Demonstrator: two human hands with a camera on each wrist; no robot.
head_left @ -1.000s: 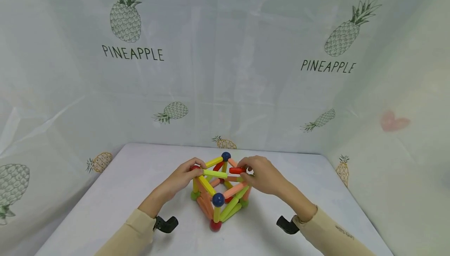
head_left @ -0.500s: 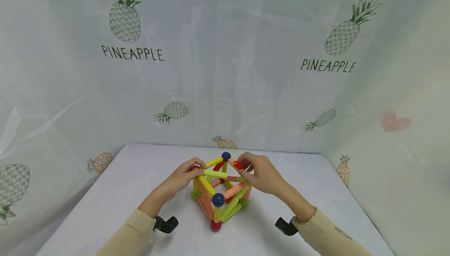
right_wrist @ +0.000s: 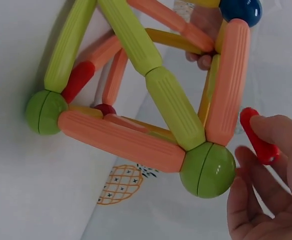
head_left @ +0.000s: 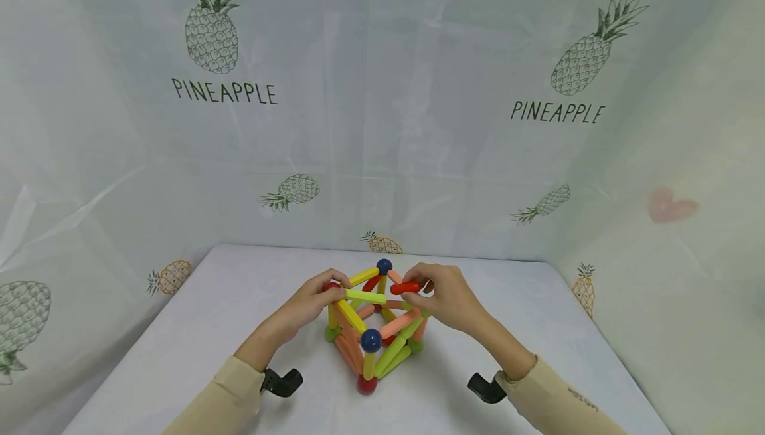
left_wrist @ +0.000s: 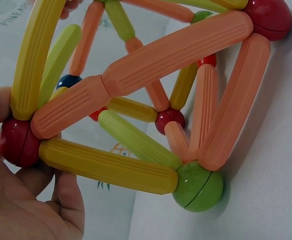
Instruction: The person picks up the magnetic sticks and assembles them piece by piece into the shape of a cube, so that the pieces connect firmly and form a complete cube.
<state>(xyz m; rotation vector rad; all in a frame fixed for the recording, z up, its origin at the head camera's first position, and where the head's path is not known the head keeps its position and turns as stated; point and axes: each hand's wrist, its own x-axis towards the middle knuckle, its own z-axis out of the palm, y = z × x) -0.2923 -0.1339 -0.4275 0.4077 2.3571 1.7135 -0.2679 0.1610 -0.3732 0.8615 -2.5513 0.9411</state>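
Note:
A frame of coloured magnetic rods and balls stands between the hands, with a blue ball (head_left: 371, 340) at its near top corner. My left hand (head_left: 311, 301) grips the red ball (left_wrist: 19, 142) at the left top corner, thumb and fingers round it. From that corner a lime rod (head_left: 366, 296) reaches inward over the frame, its far end free. My right hand (head_left: 445, 294) pinches a short red rod (right_wrist: 259, 136) between thumb and fingers, apart from the frame. Close below it is the green ball (right_wrist: 207, 170) of the right top corner, with fingertips right at its side.
The frame rests on a white table (head_left: 478, 382), where a red ball (head_left: 367, 384) forms its near foot. Behind the table hangs a pale curtain (head_left: 382, 123) printed with pineapples. Another blue ball (head_left: 384, 265) tops the far corner.
My right hand has turned the red rod: its end faced the head camera half a second ago, and now it lies sideways, slightly lower. My left hand and the frame stay put.

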